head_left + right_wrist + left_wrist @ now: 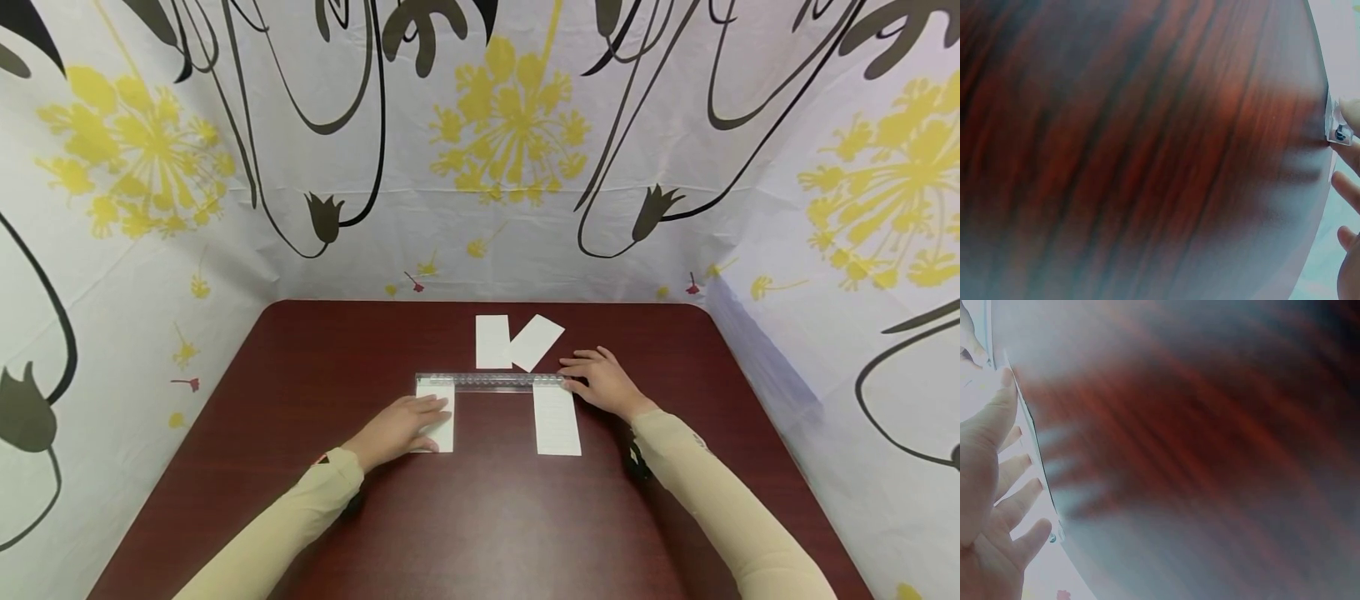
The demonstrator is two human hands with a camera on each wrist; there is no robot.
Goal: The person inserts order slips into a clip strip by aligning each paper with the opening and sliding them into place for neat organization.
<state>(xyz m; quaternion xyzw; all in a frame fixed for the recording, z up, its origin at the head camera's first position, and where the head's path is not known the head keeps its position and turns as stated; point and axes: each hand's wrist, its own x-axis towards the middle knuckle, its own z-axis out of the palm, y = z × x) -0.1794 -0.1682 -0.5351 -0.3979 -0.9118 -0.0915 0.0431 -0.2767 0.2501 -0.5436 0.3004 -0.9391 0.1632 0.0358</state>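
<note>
The clear strip (491, 382) bridges the far ends of the left card (444, 432) and the right card (557, 421) on the surface (487, 508), its right end seemingly pinched between thumb and forefinger of the right hand (606, 385). The left hand (396, 427) lies over the left card, fingers extended and slightly spread. To line things up well, I would keep that palm light and nudge each card square to the strip without dragging it askew.
</note>
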